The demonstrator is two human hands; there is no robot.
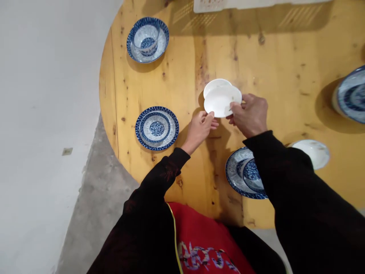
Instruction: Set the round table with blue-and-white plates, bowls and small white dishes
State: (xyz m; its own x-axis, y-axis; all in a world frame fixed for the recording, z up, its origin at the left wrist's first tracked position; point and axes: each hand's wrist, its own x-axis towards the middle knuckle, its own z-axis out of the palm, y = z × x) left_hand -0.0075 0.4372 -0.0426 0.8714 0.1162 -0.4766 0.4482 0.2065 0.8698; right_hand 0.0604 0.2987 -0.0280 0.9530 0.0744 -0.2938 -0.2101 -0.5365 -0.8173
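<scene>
A small white saucer [221, 104] is tilted above the table, its right edge pinched between the thumb and fingers of my right hand [251, 114]. My left hand [201, 127] grips the near left rim of this saucer, thumb on top and fingers below. A second white saucer [215, 85] shows partly behind the first, overlapped by it; whether it is held or lies on the table I cannot tell. Left of my left hand, a small blue-and-white dish [156, 128] lies on a blue-rimmed plate [173, 131].
On the round wooden table [182, 49], a bowl [145, 38] sits on a patterned plate [163, 38] at upper left. Blue-and-white plates [235, 173] lie partly under my right sleeve, beside a white dish [313, 152]. Stacked patterned dishware [353, 95] stands right; a white basket [242, 4] stands behind.
</scene>
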